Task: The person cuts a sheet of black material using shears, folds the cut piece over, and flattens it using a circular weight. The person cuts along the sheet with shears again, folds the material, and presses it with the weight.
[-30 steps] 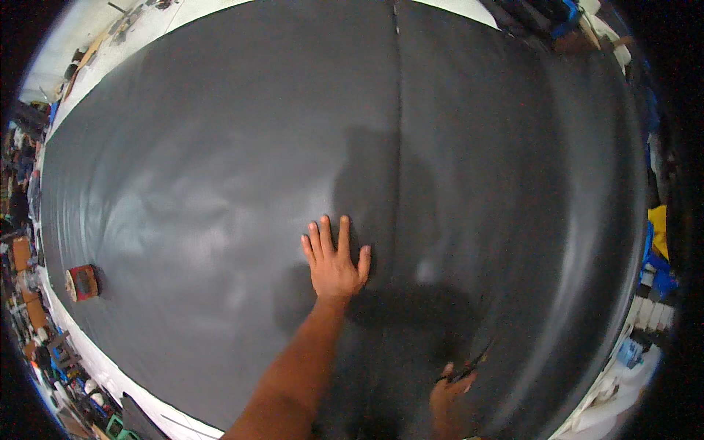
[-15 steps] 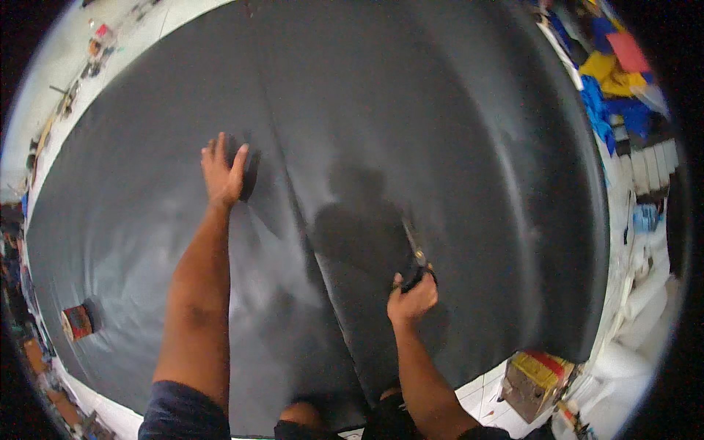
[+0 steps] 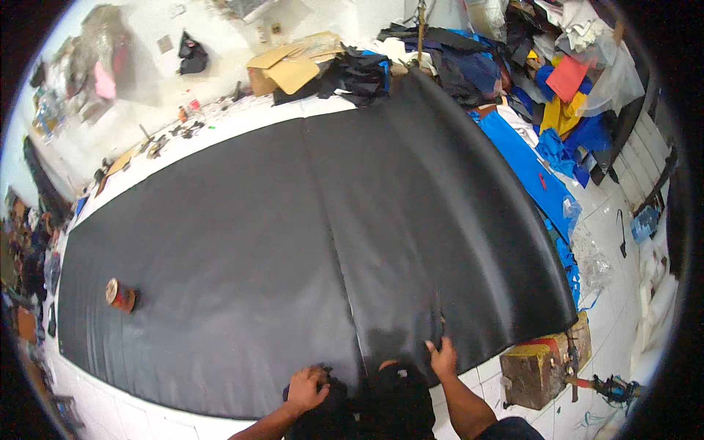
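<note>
A wide sheet of smooth black material (image 3: 242, 242) is spread out in front of me, with a long seam or overlapped edge running from its far side toward my knees. My right hand (image 3: 443, 361) is low over the right part of the sheet, closed around the scissors (image 3: 442, 317). Their dark handles are mostly hidden, and the thin blades point away from me. Close to my body at the near edge, my left hand (image 3: 308, 389) has its fingers curled against something dark that I cannot make out.
A small reddish-brown can (image 3: 117, 293) stands on the sheet's left part. At the near right corner sits a worn box (image 3: 529, 375) with yellow on top. Blue material (image 3: 528, 169) and piled scraps line the right side. Folded brown sheets (image 3: 293, 70) lie along the far wall.
My left hand has drawn back from the middle of the sheet to the near edge, its fingers now curled. The right hand with the scissors sits lower, nearer my body. The view has tilted up.
</note>
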A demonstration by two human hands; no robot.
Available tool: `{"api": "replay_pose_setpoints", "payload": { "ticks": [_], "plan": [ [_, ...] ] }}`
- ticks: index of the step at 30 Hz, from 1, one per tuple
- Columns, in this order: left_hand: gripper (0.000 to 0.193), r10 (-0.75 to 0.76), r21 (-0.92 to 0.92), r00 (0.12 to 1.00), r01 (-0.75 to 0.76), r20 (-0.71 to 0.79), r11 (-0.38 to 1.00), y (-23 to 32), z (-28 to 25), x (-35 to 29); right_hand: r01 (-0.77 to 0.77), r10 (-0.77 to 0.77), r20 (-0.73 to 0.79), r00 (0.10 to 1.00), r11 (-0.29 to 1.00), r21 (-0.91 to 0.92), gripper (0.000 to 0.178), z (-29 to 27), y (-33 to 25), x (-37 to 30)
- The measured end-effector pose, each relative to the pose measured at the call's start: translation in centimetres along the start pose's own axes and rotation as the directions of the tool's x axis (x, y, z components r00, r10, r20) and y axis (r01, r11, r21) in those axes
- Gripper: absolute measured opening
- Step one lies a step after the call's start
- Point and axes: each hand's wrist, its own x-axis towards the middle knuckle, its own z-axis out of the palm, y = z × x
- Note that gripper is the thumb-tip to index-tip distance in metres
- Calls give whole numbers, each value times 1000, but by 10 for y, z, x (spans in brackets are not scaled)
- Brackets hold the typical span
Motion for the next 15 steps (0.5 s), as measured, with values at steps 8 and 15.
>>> {"api": "replay_pose_setpoints", "payload": {
  "ticks": [8,15],
  "plan": [
    [47,77,52,986,-70,-145,996,48,2,-117,-426,431,37,902,899,-99,41,-61,223,-283],
    [44,-218,-211,898,145,-382,967,63,-1,-221,-530,533,-28,846,832,-165,50,-6,267,-324]
  ]
}}
